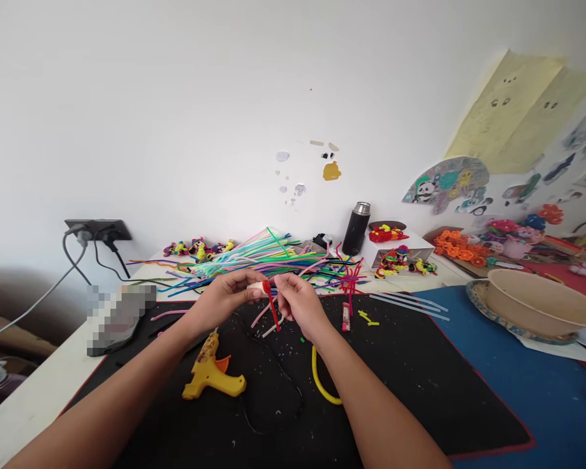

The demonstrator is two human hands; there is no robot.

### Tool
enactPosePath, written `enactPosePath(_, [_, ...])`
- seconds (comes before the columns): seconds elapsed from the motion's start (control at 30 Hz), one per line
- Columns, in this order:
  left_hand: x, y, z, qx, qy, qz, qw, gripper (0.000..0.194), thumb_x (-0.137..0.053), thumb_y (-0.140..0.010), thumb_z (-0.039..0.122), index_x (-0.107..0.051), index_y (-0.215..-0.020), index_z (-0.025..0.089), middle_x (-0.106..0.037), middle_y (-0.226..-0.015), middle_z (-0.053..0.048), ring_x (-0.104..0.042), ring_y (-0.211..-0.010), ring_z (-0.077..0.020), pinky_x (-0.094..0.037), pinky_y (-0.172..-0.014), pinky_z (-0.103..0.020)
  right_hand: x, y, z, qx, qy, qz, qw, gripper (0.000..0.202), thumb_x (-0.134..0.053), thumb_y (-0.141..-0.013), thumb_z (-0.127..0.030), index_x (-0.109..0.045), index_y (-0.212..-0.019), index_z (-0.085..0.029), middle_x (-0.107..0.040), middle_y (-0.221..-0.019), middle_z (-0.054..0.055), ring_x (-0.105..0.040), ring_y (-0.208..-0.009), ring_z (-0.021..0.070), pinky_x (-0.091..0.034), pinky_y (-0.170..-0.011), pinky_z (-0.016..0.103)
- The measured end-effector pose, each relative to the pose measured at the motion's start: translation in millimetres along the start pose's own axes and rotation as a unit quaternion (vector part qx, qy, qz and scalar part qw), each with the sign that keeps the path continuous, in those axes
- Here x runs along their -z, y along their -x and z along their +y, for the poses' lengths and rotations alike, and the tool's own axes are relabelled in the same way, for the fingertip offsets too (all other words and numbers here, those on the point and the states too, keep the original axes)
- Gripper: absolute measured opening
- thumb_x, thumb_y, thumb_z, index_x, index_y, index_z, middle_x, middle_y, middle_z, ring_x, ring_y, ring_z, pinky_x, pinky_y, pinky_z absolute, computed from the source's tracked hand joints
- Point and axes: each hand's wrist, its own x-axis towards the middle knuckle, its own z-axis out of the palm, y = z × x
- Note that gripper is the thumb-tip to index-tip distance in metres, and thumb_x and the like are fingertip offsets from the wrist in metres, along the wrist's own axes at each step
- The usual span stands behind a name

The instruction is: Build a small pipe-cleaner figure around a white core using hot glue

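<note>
Thumb and fingers of the left hand (234, 293) close narrowly on a small, stubby white piece (257, 287) — the right hand's (300, 305) curl beside its red end, whether gripping I cannot tell. A thin red strip (274, 312) hangs between them, above the flat black mat (395, 384).

Held piece (256, 287) was white, its strip (274, 314) red. Glue gun (209, 376) was yellow, trigger (223, 365) orange. Mat (400, 384) was black, edged red. Bundled stems (247, 258) ran pink, green, blue, purple. Flask (355, 234) was black, cap (362, 208) silver.
</note>
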Motion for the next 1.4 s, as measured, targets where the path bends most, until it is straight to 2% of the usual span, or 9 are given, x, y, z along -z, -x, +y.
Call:
enactPosePath(0.2, [-4.0, 0.1, -7.2, 0.01, 0.018, -0.038, 0.999, 0.032, -0.077, -0.085, 0.042, -0.075, -0.105, 0.017, -0.074, -0.092, -0.006, -0.063, -0.08, -0.0179, -0.053, -0.072, -0.029, -2.0, 1.9, 0.9, 0.001, 0.018, -0.048, 0.999, 0.046, -0.074, -0.081, -0.06, -0.065, -0.099, -0.018, -0.054, -0.054, -0.008, -0.044, -0.038, 0.0079, -0.028, -0.034, 0.019])
enactPosePath(0.3, [-4.1, 0.6, -7.4, 0.013, 0.012, -0.038, 0.999, 0.033, -0.077, -0.085, 0.044, -0.075, -0.106, 0.018, -0.074, -0.093, -0.006, -0.063, -0.079, -0.0184, -0.054, -0.072, -0.031, -2.4, 2.5, 2.3, 0.007, 0.038, -0.063, 0.997, 0.045, -0.074, -0.083, -0.058, -0.066, -0.102, -0.018, -0.054, -0.054, -0.008, -0.045, -0.04, 0.008, -0.031, -0.036, 0.019])
enactPosePath(0.5, [-0.4, -0.1, -6.4, -0.001, 0.004, -0.003, 1.0, 0.036, -0.08, -0.081, 0.046, -0.076, -0.105, 0.018, -0.075, -0.096, -0.007, -0.066, -0.078, -0.0191, -0.056, -0.071, -0.032, -1.0, 2.0, 4.8, 0.021, 0.073, -0.068, 0.995, 0.046, -0.073, -0.085, -0.056, -0.066, -0.111, -0.018, -0.052, -0.056, -0.009, -0.046, -0.042, 0.0089, -0.033, -0.039, 0.02])
enactPosePath(0.6, [-0.8, -0.2, -5.3, -0.008, -0.001, 0.006, 1.0, 0.036, -0.08, -0.081, 0.047, -0.076, -0.104, 0.019, -0.076, -0.099, -0.008, -0.067, -0.08, -0.0203, -0.057, -0.071, -0.032, -2.0, 3.2, 4.9, 0.046, 0.109, -0.059, 0.991, 0.043, -0.073, -0.086, -0.055, -0.066, -0.109, -0.019, -0.049, -0.056, -0.009, -0.046, -0.043, 0.0097, -0.035, -0.043, 0.022])
enactPosePath(0.77, [-3.3, -0.6, -6.2, -0.012, 0.002, 0.016, 1.0, 0.042, -0.078, -0.082, 0.047, -0.072, -0.113, 0.019, -0.076, -0.092, -0.007, -0.069, -0.08, -0.0219, -0.057, -0.071, -0.034, -4.0, 6.7, 1.8, 0.069, 0.165, -0.037, 0.983, 0.036, -0.07, -0.089, -0.054, -0.067, -0.105, -0.021, -0.048, -0.055, -0.008, -0.045, -0.046, 0.0117, -0.035, -0.046, 0.024])
enactPosePath(0.97, [-2.6, -1.1, -8.0, -0.008, -0.021, 0.013, 1.0, 0.041, -0.077, -0.083, 0.048, -0.071, -0.112, 0.019, -0.078, -0.1, -0.008, -0.071, -0.089, -0.0249, -0.057, -0.077, -0.036, -4.3, 5.4, 1.2, 0.052, 0.143, -0.04, 0.987, 0.034, -0.065, -0.093, -0.052, -0.066, -0.105, -0.02, -0.051, -0.058, -0.007, -0.046, -0.045, 0.0114, -0.036, -0.045, 0.024])
enactPosePath(1.1, [-2.5, 0.3, -2.3, -0.021, -0.082, 0.026, 0.996, 0.038, -0.075, -0.085, 0.048, -0.072, -0.11, 0.02, -0.079, -0.101, -0.008, -0.072, -0.094, -0.0268, -0.057, -0.083, -0.038, -5.8, 5.3, -2.1, 0.037, 0.12, -0.038, 0.991, 0.037, -0.063, -0.092, -0.056, -0.067, -0.1, -0.02, -0.05, -0.054, -0.007, -0.046, -0.044, 0.0112, -0.035, -0.043, 0.023])
enactPosePath(1.27, [-3.2, 2.5, 0.8, -0.067, -0.206, 0.053, 0.975, 0.033, -0.068, -0.09, 0.048, -0.074, -0.11, 0.021, -0.078, -0.103, -0.009, -0.071, -0.092, -0.0261, -0.055, -0.079, -0.035, -7.2, 5.2, -2.0, 0.019, 0.099, -0.02, 0.995, 0.037, -0.066, -0.089, -0.057, -0.064, -0.096, -0.02, -0.048, -0.05, -0.008, -0.042, -0.04, 0.0104, -0.034, -0.04, 0.022])
enactPosePath(1.4, [-3.8, 3.6, -1.7, -0.098, -0.235, 0.066, 0.965, 0.033, -0.067, -0.092, 0.048, -0.074, -0.11, 0.023, -0.077, -0.105, -0.008, -0.07, -0.091, -0.0248, -0.054, -0.083, -0.035, -6.8, 4.0, 1.7, 0.016, 0.083, -0.022, 0.996, 0.038, -0.066, -0.089, -0.057, -0.062, -0.098, -0.02, -0.048, -0.049, -0.009, -0.042, -0.039, 0.0103, -0.034, -0.039, 0.021])
